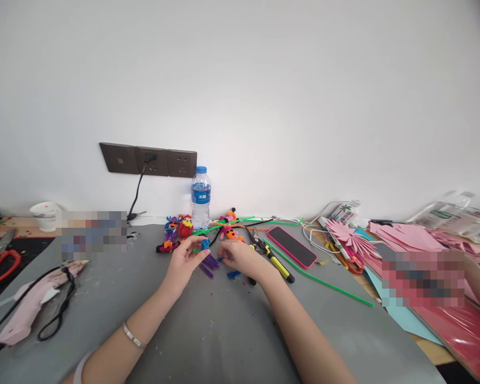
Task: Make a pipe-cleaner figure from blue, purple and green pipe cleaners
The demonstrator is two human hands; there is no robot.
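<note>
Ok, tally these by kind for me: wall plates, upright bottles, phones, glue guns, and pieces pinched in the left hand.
Wall plates: 3
Upright bottle: 1
Phone: 1
Pink glue gun: 1
Blue piece in the left hand: 1
Total: 7

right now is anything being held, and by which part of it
The left hand pinches a small blue piece near its lower end, its top showing above the thumb. Whether the right hand holds anything cannot be told.
</note>
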